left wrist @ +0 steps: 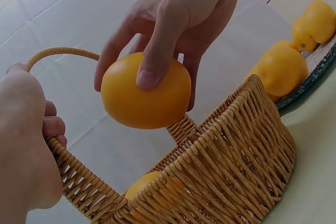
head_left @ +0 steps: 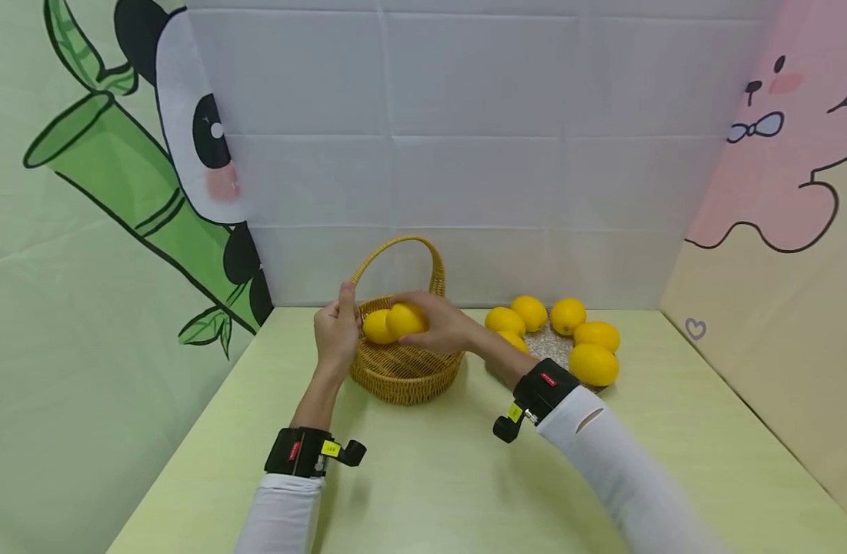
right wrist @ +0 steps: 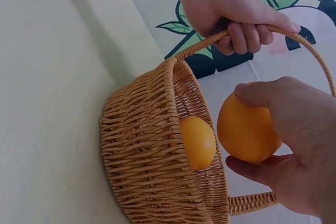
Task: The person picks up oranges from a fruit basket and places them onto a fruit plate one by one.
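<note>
The wicker basket (head_left: pixel 405 386) stands on the table, and my left hand (head_left: pixel 336 332) grips the left side of its arched handle (head_left: pixel 437 265). One yellow lemon (head_left: pixel 377 327) lies inside the basket, also visible past the rim in the right wrist view. Above the basket opening, my right hand (head_left: pixel 438 322) holds a second lemon (left wrist: pixel 144 95) between thumb and fingers. In the left wrist view this fruit is clear of the rim. The lower part of the lemon in the basket is hidden by the wicker wall in that view.
Right of the basket, several lemons (head_left: pixel 595 365) sit around a speckled plate (head_left: pixel 549 350) with a dark green edge. My right forearm passes in front of part of it. A pale hanging sheet (head_left: pixel 465 177) stands behind the table, with printed cartoon sheets at both sides.
</note>
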Available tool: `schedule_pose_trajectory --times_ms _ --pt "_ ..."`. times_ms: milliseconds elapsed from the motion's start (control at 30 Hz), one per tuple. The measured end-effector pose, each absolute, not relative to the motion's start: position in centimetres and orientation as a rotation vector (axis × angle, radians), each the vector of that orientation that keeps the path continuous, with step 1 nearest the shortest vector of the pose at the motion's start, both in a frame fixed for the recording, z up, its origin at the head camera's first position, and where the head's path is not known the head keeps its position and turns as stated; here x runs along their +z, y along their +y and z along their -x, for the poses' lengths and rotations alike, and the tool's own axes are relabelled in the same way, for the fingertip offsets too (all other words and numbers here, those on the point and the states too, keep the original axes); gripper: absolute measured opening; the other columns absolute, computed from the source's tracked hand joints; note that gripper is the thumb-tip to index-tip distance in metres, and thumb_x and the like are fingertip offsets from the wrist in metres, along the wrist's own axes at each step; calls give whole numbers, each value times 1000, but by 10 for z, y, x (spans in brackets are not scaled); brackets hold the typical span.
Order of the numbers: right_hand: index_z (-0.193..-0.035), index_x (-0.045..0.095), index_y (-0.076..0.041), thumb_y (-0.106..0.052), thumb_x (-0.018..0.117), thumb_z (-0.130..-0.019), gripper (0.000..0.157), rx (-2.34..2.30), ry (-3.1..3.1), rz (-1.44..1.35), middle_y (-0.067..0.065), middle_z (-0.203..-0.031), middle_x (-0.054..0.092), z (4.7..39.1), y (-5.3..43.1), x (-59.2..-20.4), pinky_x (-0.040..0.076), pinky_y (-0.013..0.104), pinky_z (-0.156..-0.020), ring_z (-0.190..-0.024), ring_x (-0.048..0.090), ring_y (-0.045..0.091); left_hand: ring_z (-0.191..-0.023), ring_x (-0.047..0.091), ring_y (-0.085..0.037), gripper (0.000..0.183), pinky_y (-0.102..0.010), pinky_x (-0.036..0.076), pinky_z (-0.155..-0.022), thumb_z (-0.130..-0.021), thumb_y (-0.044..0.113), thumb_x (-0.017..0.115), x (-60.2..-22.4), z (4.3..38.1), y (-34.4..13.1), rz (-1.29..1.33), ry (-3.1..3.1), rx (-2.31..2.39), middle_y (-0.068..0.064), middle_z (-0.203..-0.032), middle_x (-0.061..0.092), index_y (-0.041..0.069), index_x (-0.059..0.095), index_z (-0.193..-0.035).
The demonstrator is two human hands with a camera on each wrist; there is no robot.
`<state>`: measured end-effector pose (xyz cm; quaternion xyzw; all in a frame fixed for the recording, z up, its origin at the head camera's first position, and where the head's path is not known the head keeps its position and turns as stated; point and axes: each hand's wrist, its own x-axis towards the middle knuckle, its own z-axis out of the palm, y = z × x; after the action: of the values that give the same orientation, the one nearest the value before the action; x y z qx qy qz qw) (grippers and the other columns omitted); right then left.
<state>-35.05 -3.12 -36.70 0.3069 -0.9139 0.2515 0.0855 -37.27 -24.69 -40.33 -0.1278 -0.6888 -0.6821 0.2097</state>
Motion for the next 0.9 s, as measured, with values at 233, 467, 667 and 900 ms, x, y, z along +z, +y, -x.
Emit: schedule_pose_trajectory --times_ms 233,467,667,900 --pt "-153 49 -17 -24 80 -91 70 760 -2634 -993 -1 -156 47 331 -16 -357 34 45 -116 -141 38 14 -42 30 -9 72 -20 24 -38 -100 69 47 -403 373 -246 335 -1904 -1900 7 -48 37 12 40 -55" --pt "-152 49 -19 -28 79 -91 69 719 -2594 -991 -1 -154 47 310 5 -353 38 49 -113 -140 39 16 -42 27 -8 71 -20 22 -37 -101 67 46 -401 373 -246 369 -1897 -1908 8 -46 35 14 38 -54" --pt "-152 49 -23 -30 79 -90 68 651 -2642 -918 1 -152 47 294 28 -351 50 45 -99 -127 51 17 -41 26 -9 72 -20 20 -37 -101 67 46 -402 373 -247 385 -1893 -1906 9 -46 33 14 37 -54" --pt "-152 49 -22 -36 76 -92 67 448 -2689 -857 3 -151 47 274 61 -354 53 43 -93 -122 53 20 -41 30 -7 71 -21 25 -39 -103 63 46 -401 369 -247 360 -1913 -1917 10 -46 35 11 39 -56"
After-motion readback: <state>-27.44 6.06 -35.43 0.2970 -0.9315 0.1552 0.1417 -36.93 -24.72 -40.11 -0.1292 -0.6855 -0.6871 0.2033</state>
